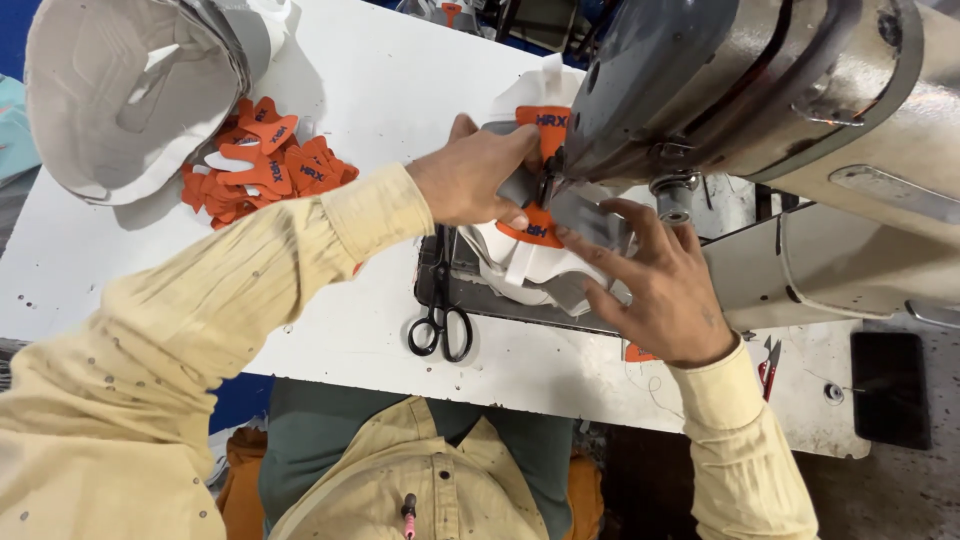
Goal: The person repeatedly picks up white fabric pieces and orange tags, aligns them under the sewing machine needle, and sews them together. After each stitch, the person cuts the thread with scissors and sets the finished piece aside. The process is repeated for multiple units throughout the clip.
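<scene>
Left hand (470, 180): pressed flat on the shoe piece (535, 235), at its 10 o'clock.
Shoe piece: white-grey with orange tab, under the sewing machine (760, 90), between both hands.
Right hand (655, 285): fingers spread, pressing its 4 o'clock edge.
Hidden: needle, behind machine head.

Bright even overhead light flooding white table (330, 90), soft shadows falling toward btm-left under pile of orange pieces (265, 165), glare showing on metal sewing machine (800, 90), wide-angle distortion bending edges, near sleeve (150, 360) blurring slightly, centre staying sharp.
</scene>
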